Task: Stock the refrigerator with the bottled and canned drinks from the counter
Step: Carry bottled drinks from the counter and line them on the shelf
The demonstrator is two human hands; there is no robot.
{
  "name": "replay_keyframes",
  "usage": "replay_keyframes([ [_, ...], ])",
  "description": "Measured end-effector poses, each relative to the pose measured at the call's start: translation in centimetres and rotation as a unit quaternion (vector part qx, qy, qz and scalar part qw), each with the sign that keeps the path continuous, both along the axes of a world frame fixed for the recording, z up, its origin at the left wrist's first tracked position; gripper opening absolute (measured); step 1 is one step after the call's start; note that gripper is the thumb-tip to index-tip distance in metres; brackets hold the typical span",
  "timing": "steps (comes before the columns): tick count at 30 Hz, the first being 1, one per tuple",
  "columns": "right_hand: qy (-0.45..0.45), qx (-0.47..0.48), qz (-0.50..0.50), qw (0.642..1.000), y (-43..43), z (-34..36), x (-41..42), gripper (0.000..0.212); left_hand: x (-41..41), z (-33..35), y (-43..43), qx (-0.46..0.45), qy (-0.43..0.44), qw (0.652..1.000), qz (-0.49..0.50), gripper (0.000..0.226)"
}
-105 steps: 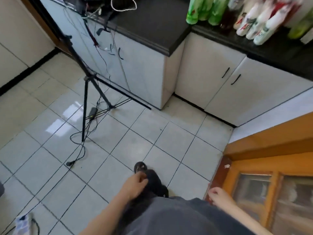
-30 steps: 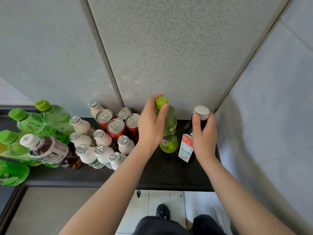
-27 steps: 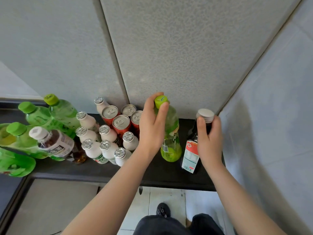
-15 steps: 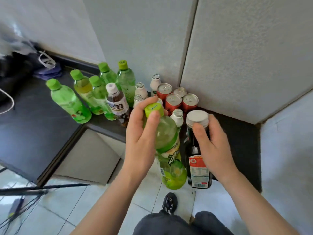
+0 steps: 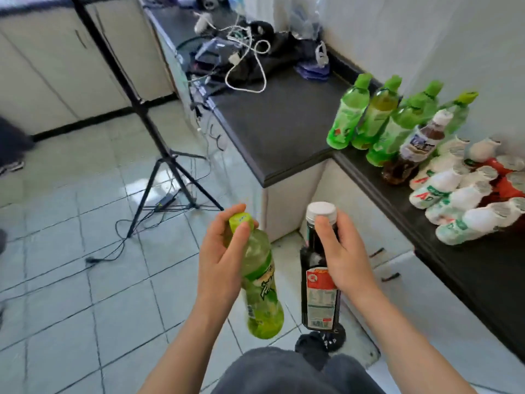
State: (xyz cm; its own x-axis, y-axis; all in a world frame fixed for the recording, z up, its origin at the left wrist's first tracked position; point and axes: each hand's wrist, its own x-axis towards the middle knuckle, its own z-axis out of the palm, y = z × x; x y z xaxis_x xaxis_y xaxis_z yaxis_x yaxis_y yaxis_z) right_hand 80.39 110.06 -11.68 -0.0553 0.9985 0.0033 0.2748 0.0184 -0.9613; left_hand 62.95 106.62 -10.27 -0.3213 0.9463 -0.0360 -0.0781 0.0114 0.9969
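Looks like the carry step: green bottle [image 5: 260, 282] gripped near its cap by left hand [image 5: 221, 260], dark bottle [image 5: 319, 294] gripped at the neck by right hand [image 5: 343, 257], both off the surface [image 5: 284, 123], remaining drinks [image 5: 426, 155] on it; next move needs the refrigerator, not in view.
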Motion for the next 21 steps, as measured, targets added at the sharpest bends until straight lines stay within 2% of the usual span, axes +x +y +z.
replay_keyframes([
  [3,0.016,-0.015,0.053,0.998,-2.4,-0.8,-6.8,0.035,-6.3,-0.7,-4.7,-0.015,0.009,0.998,0.059,0.028],
  [8,0.031,-0.03,0.116,0.992,-6.7,-1.0,-17.0,0.037,-15.4,-1.4,-12.1,-0.038,0.023,0.986,0.159,0.021],
  [12,-0.006,-0.045,0.215,0.975,-9.3,-1.0,-24.5,0.042,-20.7,-2.5,-17.0,-0.038,-0.003,0.967,0.253,0.024],
  [16,-0.039,-0.067,0.322,0.944,-11.4,-1.7,-32.7,0.043,-25.1,-3.5,-22.1,-0.036,-0.01,0.928,0.37,0.022],
  [21,-0.049,-0.094,0.44,0.892,-14.6,-2.7,-45.5,0.033,-32.5,-4.4,-28.2,-0.054,-0.007,0.852,0.521,0.028],
])
